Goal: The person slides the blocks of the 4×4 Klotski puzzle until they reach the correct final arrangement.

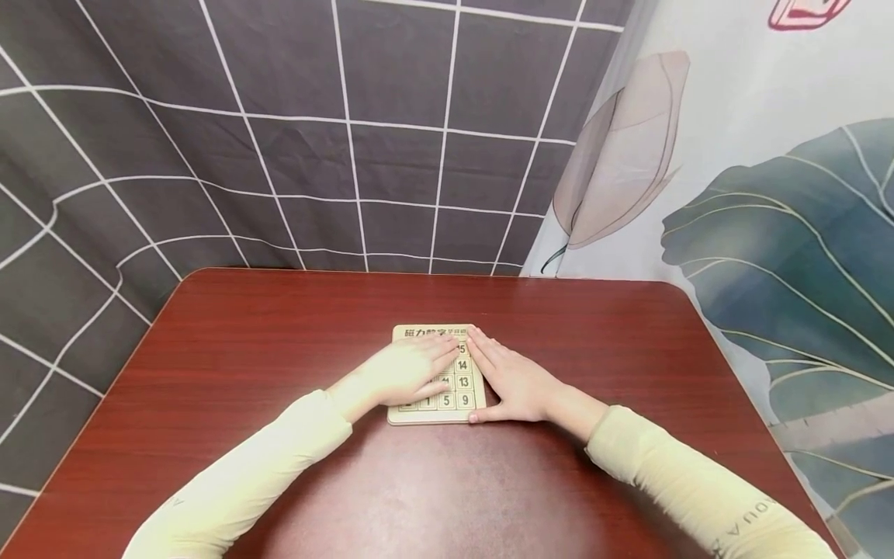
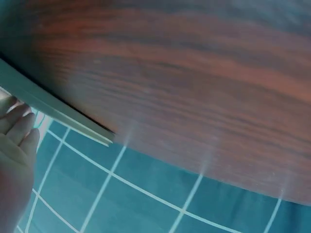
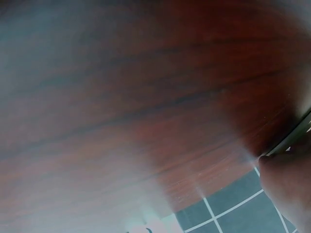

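A cream number sliding puzzle (image 1: 433, 417) lies flat on the table, with printed characters along its top edge and numbered tiles below. Tiles 15, 14, 13, 5 and 9 show on its right side. Across its left and middle part lies my left hand (image 1: 414, 371), fingers stretched out over the tiles and hiding many of them. My right hand (image 1: 520, 386) is at the puzzle's right edge, its straight fingertips near the top right corner and its thumb at the lower right corner. In the left wrist view, the puzzle's side edge (image 2: 58, 109) rises beside the left hand's fingers (image 2: 22, 128).
The dark red wooden table (image 1: 279, 334) has rounded back corners. Behind it hangs a grey curtain (image 1: 293, 155) with a white grid. A white curtain with large leaf prints (image 1: 768, 233) hangs at the right. Both forearms wear pale yellow sleeves (image 1: 265, 458).
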### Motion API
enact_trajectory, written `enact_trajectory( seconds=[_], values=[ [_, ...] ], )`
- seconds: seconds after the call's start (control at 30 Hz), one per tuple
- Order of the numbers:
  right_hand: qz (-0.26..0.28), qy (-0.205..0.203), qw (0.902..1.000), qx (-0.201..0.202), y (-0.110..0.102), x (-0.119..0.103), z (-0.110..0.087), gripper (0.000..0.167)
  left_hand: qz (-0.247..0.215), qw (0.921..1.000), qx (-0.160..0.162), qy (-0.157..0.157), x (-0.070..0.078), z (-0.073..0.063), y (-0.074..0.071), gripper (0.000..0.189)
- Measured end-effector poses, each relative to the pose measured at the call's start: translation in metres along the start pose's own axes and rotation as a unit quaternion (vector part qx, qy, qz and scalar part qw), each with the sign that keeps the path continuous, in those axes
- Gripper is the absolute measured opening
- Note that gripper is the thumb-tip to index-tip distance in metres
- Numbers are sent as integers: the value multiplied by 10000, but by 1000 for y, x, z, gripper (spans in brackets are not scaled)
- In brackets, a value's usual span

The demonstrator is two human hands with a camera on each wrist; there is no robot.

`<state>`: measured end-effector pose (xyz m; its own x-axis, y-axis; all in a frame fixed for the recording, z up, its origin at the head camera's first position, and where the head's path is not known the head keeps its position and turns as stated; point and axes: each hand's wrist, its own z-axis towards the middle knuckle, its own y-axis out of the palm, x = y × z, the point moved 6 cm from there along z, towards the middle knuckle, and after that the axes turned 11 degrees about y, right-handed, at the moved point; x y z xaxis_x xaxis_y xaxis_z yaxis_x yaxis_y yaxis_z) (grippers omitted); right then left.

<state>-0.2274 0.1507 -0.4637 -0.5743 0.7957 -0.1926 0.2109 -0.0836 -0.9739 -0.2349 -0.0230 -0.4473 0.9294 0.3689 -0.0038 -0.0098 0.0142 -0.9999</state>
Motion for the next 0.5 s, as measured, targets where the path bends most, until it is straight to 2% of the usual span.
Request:
enact_trajectory(
  seconds=[0.27,0.4,0.5],
  values=[
    [-11,18,10000,33,2,0,2,120,-38,9992,345,-191,-16,-29,-4,59],
    [-27,73,10000,-41,4,2,2,121,-70,9991,340,-226,-15,-39,-3,59],
    [-46,58,10000,-19,5,4,1,121,-24,9992,325,-217,-12,-40,-5,59]
  ],
)
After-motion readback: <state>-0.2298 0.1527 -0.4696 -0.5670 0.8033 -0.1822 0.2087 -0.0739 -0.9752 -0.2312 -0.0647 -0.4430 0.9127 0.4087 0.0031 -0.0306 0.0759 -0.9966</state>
